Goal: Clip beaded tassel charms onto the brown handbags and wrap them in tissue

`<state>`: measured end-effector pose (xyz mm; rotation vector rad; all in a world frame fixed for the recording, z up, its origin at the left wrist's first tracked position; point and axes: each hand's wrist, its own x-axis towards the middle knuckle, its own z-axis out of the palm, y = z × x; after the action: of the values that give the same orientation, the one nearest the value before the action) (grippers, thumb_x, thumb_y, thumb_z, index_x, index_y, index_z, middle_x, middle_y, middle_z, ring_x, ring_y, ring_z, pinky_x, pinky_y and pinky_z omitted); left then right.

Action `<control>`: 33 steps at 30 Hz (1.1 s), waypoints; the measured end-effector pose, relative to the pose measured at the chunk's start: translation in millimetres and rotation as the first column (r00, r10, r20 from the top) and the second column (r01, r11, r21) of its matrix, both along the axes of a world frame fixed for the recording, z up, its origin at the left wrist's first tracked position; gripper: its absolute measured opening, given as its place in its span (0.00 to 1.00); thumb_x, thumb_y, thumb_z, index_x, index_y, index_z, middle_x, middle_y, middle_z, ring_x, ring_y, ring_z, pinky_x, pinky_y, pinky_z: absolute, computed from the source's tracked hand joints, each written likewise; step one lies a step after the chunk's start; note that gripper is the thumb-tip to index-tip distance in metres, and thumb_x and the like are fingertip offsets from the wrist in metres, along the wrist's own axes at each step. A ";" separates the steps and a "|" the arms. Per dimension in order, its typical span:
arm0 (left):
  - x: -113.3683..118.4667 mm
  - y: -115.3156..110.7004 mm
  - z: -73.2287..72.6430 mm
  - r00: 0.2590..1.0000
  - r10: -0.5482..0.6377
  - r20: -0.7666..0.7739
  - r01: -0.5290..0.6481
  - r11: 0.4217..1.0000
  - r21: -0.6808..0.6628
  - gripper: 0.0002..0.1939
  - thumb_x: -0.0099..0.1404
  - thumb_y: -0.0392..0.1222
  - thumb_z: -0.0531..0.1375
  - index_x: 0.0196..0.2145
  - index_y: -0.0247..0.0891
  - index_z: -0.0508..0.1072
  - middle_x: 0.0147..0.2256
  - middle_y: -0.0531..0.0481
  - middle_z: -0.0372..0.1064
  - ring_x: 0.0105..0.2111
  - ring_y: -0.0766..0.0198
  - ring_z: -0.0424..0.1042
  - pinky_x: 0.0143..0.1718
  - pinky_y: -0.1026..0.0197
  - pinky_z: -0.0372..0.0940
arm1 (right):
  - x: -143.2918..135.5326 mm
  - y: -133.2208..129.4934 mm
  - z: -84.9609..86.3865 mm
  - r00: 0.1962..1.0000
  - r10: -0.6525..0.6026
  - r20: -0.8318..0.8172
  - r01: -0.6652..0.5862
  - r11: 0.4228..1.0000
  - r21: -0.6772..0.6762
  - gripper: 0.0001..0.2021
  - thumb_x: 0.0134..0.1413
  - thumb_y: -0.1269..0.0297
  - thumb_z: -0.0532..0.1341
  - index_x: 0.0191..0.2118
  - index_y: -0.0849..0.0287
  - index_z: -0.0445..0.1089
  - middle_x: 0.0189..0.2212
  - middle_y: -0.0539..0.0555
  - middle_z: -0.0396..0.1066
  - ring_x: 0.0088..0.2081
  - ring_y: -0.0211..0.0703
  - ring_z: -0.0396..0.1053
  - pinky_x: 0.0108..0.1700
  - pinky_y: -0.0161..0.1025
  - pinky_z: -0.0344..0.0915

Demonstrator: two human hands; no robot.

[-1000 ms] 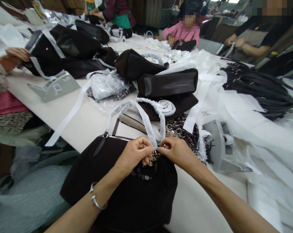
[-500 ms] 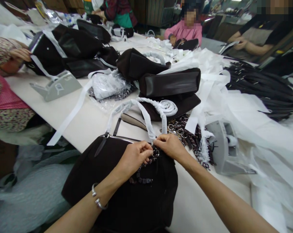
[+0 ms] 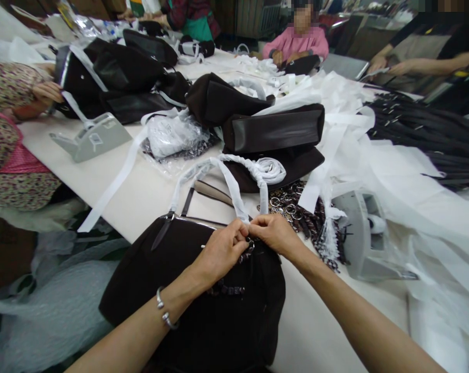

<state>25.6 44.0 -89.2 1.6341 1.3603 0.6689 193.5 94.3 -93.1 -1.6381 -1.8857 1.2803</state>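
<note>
A dark brown handbag (image 3: 203,321) lies close in front of me, its zipped top facing away. Its arched handle (image 3: 195,171) is wrapped in white paper. My left hand (image 3: 224,248), with a silver bangle at the wrist, pinches at a metal key ring (image 3: 251,245) by the handle's right base. From this ring a beaded charm (image 3: 232,290) hangs on the bag's dark front. My right hand (image 3: 271,233) is closed in a pinch at the lower end of the wrapped handle, its fingertips touching or nearly touching the left ones. The exact grip is partly hidden by the fingers.
More dark bags (image 3: 273,132) are piled beyond. Key-ring charms (image 3: 292,204) lie to the right beside a grey tape dispenser (image 3: 361,233); another dispenser (image 3: 92,137) stands left. White paper (image 3: 393,166) and dark straps (image 3: 424,140) cover the right. Co-workers sit around the table (image 3: 141,191).
My left hand has moved slightly up and right, closer to the right fingertips and the handle base. My right hand stays nearly in place. The handbag is almost still.
</note>
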 end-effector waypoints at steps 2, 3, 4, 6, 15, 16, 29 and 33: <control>-2.6 0.2 0.9 0.999 -0.010 -0.031 0.010 1.000 0.007 0.08 0.59 0.31 0.55 0.37 0.41 0.66 0.27 0.57 0.67 0.28 0.67 0.67 0.32 0.65 0.58 | 0.5 0.0 -0.8 1.000 -0.002 0.000 0.002 1.000 -0.001 0.11 0.48 0.59 0.61 0.24 0.60 0.76 0.20 0.48 0.70 0.24 0.35 0.63 0.25 0.32 0.53; -3.8 0.6 1.1 0.999 -0.013 -0.044 0.014 1.000 0.011 0.09 0.59 0.30 0.55 0.37 0.41 0.66 0.27 0.57 0.67 0.28 0.66 0.67 0.32 0.65 0.58 | 0.7 -0.1 -1.1 1.000 -0.004 0.004 0.004 1.000 -0.002 0.12 0.48 0.58 0.61 0.24 0.60 0.76 0.19 0.48 0.70 0.23 0.35 0.62 0.25 0.32 0.52; -4.8 1.2 1.2 0.998 -0.018 -0.054 0.019 1.000 0.014 0.10 0.59 0.30 0.55 0.38 0.41 0.66 0.27 0.57 0.67 0.28 0.66 0.67 0.32 0.65 0.57 | 0.7 -0.3 -1.2 1.000 -0.006 0.008 0.006 1.000 -0.004 0.12 0.48 0.58 0.61 0.24 0.60 0.76 0.19 0.47 0.69 0.23 0.34 0.62 0.25 0.32 0.52; -5.4 2.8 1.2 0.997 -0.033 -0.067 0.034 0.999 0.012 0.11 0.58 0.29 0.54 0.37 0.41 0.65 0.26 0.58 0.66 0.27 0.67 0.66 0.31 0.65 0.56 | 0.7 -0.7 -1.4 1.000 -0.007 0.013 0.007 1.000 -0.008 0.12 0.48 0.57 0.62 0.25 0.60 0.76 0.19 0.47 0.69 0.23 0.34 0.61 0.24 0.32 0.51; 5.5 10.0 -2.6 0.989 -0.060 -0.137 0.062 0.998 0.013 0.13 0.58 0.27 0.53 0.38 0.42 0.64 0.25 0.58 0.65 0.25 0.66 0.66 0.29 0.65 0.55 | 8.8 1.2 -6.6 0.998 0.056 -0.025 -0.057 0.998 -0.030 0.15 0.51 0.53 0.61 0.28 0.61 0.77 0.21 0.49 0.70 0.23 0.34 0.62 0.23 0.31 0.50; 6.9 10.2 -4.7 0.990 -0.051 -0.133 0.054 0.998 0.023 0.13 0.58 0.28 0.54 0.39 0.42 0.64 0.25 0.59 0.65 0.26 0.66 0.66 0.29 0.65 0.56 | 11.1 1.2 -7.8 0.997 0.067 -0.034 -0.068 0.997 -0.033 0.13 0.51 0.55 0.61 0.30 0.60 0.77 0.22 0.49 0.71 0.24 0.35 0.63 0.23 0.31 0.52; 11.9 -0.5 -18.6 0.996 -0.015 -0.089 0.016 1.000 0.010 0.12 0.62 0.30 0.54 0.42 0.42 0.64 0.29 0.54 0.71 0.30 0.63 0.72 0.33 0.64 0.62 | 21.1 -6.6 -2.1 0.962 0.271 0.034 -0.272 0.962 0.034 0.14 0.46 0.73 0.60 0.41 0.55 0.72 0.30 0.47 0.77 0.32 0.37 0.73 0.33 0.31 0.61; 10.1 -1.6 -13.7 0.951 -0.057 -0.304 0.061 0.998 0.004 0.15 0.62 0.30 0.53 0.45 0.41 0.64 0.27 0.53 0.70 0.29 0.61 0.72 0.32 0.62 0.61 | 19.0 -5.5 -5.2 0.969 0.212 -0.127 -0.227 0.967 -0.115 0.16 0.45 0.74 0.60 0.43 0.56 0.72 0.32 0.48 0.78 0.30 0.36 0.72 0.28 0.29 0.59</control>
<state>35.8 42.4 -102.9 1.8371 1.5178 0.4014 212.6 88.8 -98.3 -1.4103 -1.9952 1.5799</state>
